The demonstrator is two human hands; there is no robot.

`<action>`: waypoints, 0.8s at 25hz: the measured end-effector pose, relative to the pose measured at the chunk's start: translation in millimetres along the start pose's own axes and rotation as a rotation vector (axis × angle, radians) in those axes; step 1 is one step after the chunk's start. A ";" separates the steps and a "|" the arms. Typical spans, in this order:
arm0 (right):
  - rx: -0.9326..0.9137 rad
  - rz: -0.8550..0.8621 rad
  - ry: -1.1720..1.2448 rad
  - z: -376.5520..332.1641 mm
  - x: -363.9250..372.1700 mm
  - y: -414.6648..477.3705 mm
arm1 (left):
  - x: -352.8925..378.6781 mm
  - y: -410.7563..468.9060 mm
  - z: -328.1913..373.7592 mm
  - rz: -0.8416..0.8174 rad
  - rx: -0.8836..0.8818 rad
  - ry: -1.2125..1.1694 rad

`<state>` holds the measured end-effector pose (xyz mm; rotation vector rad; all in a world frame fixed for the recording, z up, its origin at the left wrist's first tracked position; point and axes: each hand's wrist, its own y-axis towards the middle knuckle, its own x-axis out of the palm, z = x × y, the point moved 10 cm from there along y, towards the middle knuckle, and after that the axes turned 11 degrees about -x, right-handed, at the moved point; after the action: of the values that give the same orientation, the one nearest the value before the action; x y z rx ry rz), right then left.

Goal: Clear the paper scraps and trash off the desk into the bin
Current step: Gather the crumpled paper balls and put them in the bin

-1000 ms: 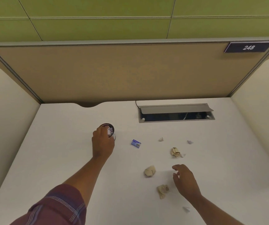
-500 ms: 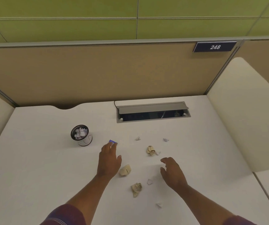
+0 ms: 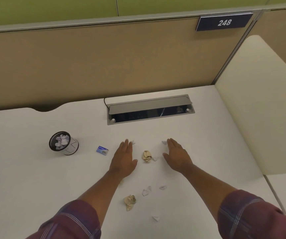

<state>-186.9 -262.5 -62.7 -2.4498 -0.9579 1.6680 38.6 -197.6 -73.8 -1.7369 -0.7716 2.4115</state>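
A small round bin [image 3: 63, 143] with a dark rim stands at the left of the white desk [image 3: 26, 178], holding white paper scraps. My left hand [image 3: 123, 157] and my right hand [image 3: 176, 155] lie flat and open on the desk, either side of a tan crumpled paper ball [image 3: 147, 156]. A tiny white scrap [image 3: 133, 142] touches my left fingertips, another [image 3: 164, 142] my right ones. A second tan ball [image 3: 130, 201] and several white scraps [image 3: 145, 192] lie nearer me. A small blue card [image 3: 102, 150] lies between bin and left hand.
An open grey cable hatch [image 3: 150, 108] is set into the desk behind my hands. A tan partition [image 3: 104, 66] closes the back, with a "248" sign [image 3: 224, 22]. A cream side panel [image 3: 259, 109] bounds the right.
My left hand left the bin, passed the blue card and now lies flat left of the tan ball. My right hand moved forward and flattened on the ball's right. The view shifted.
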 end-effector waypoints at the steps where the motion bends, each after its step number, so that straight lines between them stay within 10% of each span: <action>1: 0.001 -0.026 -0.017 2.2 2.2 8.1 | -0.2 7.4 3.7 -0.008 0.006 0.008; 20: -0.365 -0.186 -0.332 -36.0 83.1 -67.4 | 94.2 -94.3 34.1 -0.053 0.224 0.180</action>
<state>-168.2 -155.4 -93.1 -2.2154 -1.6057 2.0223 -47.6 -95.5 -106.8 -1.7872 -0.4984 2.1727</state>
